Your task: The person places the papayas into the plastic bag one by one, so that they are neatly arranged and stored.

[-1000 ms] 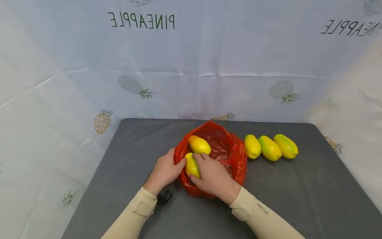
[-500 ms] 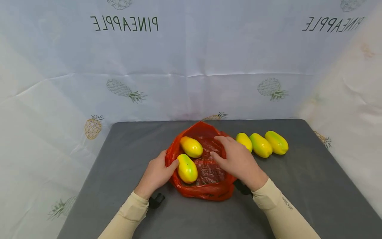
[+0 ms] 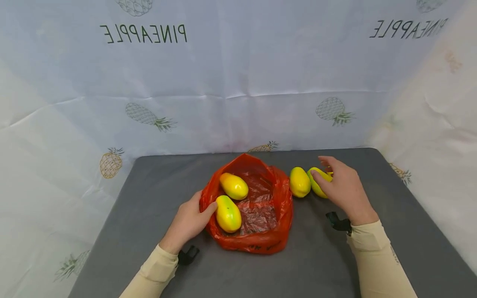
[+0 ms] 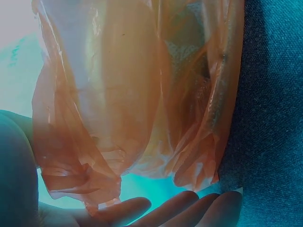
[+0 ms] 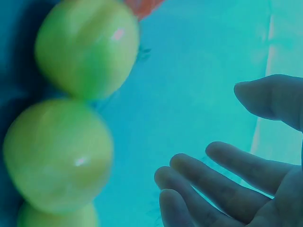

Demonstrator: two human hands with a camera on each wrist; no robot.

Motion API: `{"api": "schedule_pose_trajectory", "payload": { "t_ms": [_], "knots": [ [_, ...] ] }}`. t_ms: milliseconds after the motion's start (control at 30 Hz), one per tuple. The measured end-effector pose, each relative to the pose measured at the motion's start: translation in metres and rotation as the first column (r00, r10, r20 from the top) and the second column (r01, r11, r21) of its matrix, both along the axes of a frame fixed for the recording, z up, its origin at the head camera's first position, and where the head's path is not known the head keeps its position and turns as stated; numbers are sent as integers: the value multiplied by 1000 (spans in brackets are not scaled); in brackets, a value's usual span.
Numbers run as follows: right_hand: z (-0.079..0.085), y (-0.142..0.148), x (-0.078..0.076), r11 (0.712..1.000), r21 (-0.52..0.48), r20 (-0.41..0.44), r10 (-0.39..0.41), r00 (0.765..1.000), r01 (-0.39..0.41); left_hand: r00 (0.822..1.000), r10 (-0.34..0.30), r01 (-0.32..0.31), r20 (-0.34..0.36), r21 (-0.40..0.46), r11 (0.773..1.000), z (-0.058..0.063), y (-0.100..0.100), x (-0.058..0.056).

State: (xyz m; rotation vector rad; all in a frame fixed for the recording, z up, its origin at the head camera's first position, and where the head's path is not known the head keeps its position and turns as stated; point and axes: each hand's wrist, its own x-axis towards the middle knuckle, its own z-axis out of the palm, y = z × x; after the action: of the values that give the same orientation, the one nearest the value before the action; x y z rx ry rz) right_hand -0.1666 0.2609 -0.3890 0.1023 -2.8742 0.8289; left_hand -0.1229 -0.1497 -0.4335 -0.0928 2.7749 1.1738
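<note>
A red plastic bag stands wide-mouthed on the grey table. Inside its left half lie two yellow-green, mango-like fruits. My left hand holds the bag's left side, thumb over the rim beside the nearer fruit and fingers outside; the left wrist view shows the thin bag between thumb and fingers. Right of the bag, three more such fruits sit in a row, the nearest a yellow fruit. My right hand hovers over the farther two with fingers spread, holding nothing and mostly hiding the rightmost one.
The grey table backs onto a white pineapple-print cloth, which also hangs at both sides. Black camera mounts are strapped at both wrists, below the beige sleeves.
My right hand has let go of the nearer fruit in the bag, left the bag and moved right over the fruit row. The left hand stays at the bag's rim. The head view has shifted slightly.
</note>
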Motion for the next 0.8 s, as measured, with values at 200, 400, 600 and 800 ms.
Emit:
{"api": "schedule_pose_trajectory", "payload": {
  "t_ms": [200, 400, 600, 800],
  "knots": [
    [-13, 26, -4, 999, -15, -1, -46, 999, 46, 1000, -11, 11, 17, 1, 1000, 1, 1, 0],
    [-22, 55, -12, 995, -42, -9, -86, 996, 86, 999, 1, -1, 44, -2, 1000, 0, 2, -1],
    [-33, 83, -16, 990, -43, 30, -134, 991, 135, 999, -6, 6, 48, -2, 1000, 1, 4, -2],
    [-43, 93, -23, 988, -18, 146, -150, 978, 154, 999, -7, 7, 34, -13, 1000, 3, 3, -1]
  ]
}}
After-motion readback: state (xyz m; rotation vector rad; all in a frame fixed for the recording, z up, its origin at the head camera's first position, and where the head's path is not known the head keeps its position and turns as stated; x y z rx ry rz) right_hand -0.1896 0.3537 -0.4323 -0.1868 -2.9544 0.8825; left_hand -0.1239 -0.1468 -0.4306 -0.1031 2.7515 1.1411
